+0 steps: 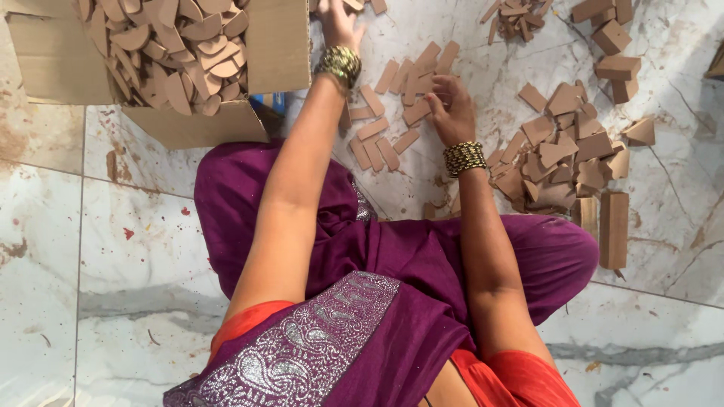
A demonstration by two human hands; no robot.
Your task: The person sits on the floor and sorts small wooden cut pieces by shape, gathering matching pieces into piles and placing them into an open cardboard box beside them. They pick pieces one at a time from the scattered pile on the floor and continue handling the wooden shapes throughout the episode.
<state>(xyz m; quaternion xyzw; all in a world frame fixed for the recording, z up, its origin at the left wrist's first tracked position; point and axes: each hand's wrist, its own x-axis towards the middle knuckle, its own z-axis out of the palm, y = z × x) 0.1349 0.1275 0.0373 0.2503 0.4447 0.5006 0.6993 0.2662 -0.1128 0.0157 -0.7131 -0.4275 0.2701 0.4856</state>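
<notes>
Right hand (pixel 451 108) grip pinching small wood strip (pixel 416 111), left hand (pixel 337 22) grip unclear, reaching over floor pcs.

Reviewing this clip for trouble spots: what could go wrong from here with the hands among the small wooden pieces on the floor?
1. The right hand works amid closely laid flat strips; a brush of the fingers could scatter them.
2. The left hand reaches far forward past the cardboard box, whose heaped curved pieces might spill if bumped.
3. The loose pile of blocks lies by the knee and could be knocked.
</notes>
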